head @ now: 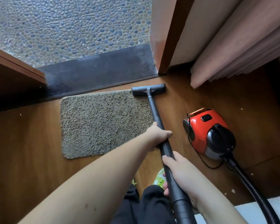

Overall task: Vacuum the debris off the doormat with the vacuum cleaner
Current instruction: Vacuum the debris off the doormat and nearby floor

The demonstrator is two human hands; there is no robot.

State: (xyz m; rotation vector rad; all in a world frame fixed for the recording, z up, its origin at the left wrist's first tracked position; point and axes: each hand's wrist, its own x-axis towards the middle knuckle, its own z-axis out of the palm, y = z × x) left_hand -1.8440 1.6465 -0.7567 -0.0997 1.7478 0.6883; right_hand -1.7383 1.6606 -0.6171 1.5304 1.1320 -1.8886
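A shaggy beige doormat (102,122) lies on the wooden floor in front of the dark door threshold. The vacuum's black wand (153,109) runs from my hands up to the flat floor head (148,91), which sits on the mat's far right corner, half on the bare floor. My left hand (158,135) grips the wand midway along its length. My right hand (178,172) grips the wand lower down, near the hose joint. The red and black canister (208,133) stands on the floor to the right of the mat.
A ribbed black hose (252,189) and a thin cord trail from the canister toward the lower right. A wooden door frame (166,46) and folded curtains (242,50) stand at the right. Small pale crumbs dot the wooden floor (31,143). Pebbled ground lies beyond the threshold (100,71).
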